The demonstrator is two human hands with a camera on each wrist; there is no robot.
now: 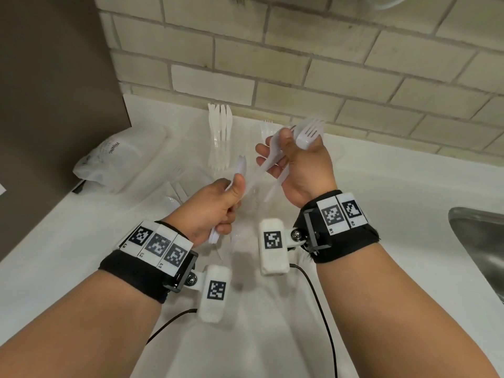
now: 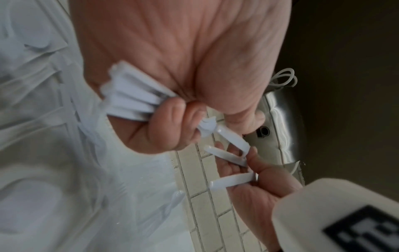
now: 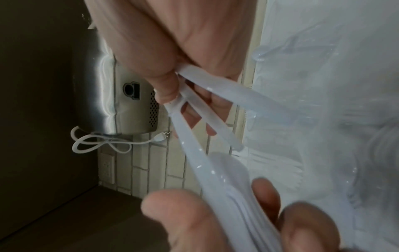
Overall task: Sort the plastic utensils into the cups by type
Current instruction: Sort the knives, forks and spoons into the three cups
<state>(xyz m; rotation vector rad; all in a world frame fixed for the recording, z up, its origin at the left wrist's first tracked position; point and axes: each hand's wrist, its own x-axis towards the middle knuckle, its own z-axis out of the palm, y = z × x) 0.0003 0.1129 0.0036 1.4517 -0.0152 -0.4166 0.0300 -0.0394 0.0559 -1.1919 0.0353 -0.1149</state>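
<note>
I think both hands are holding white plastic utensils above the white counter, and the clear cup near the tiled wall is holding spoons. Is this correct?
Not quite. The clear plastic cup near the tiled wall holds white plastic knives, not spoons; the head view shows their blades. The rest stands: the left hand and the right hand both hold white plastic utensils above the white counter.
</note>
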